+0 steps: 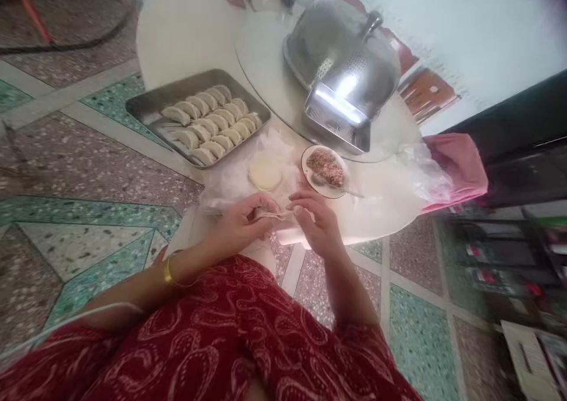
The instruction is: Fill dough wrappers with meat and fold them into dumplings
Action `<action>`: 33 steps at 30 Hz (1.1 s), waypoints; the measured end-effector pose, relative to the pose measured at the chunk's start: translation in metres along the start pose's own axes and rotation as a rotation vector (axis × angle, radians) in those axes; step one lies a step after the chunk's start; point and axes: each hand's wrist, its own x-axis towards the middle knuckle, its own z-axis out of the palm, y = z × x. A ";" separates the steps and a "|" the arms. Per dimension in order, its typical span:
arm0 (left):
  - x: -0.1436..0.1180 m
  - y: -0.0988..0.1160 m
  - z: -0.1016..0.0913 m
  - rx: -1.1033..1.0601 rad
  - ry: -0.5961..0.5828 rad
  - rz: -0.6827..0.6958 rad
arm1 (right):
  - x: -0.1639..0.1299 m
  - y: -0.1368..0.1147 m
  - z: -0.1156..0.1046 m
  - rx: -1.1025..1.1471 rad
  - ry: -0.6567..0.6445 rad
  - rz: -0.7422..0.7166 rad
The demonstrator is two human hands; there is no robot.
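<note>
A person in a red patterned garment sits at the edge of a round white table [186,29] and looks down on their own two hands. Both hands hold one thin dumpling wrapper [273,215] between them, just above the table's near rim. The left hand [241,224], with a gold bangle [169,273] at the wrist, has its fingers curled narrowly around the wrapper's left end. The right hand [316,224] pinches the right end, fingers bent close together. Whether filling already sits inside the wrapper cannot be told.

Just beyond the hands lies a stack of round wrappers [264,172] on crinkled clear plastic [221,182]. To its right is a small plate of minced filling [325,168] with a spoon [341,188] resting in it. Further left, a metal tray [146,108] holds rows of finished, folded dumplings [210,123]. A shiny metal colander [349,70] stands at the back, and a pink cloth [458,165] hangs off the table's right side.

To do this fold well, the judgement is: keep the dough edges matched, press from one end to the other in small pinches, and push air out so the seam seals without tearing
</note>
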 end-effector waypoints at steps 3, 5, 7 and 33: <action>-0.002 0.003 0.001 -0.035 0.032 -0.053 | -0.006 -0.004 0.001 -0.079 0.110 -0.114; -0.003 0.003 0.002 -0.041 0.043 -0.067 | -0.009 -0.007 0.002 -0.174 0.148 -0.215; -0.003 0.000 0.002 -0.037 0.051 -0.055 | -0.011 -0.010 0.005 -0.283 0.154 -0.308; 0.002 -0.008 0.002 0.032 0.120 0.025 | -0.014 -0.011 0.009 -0.267 0.243 -0.139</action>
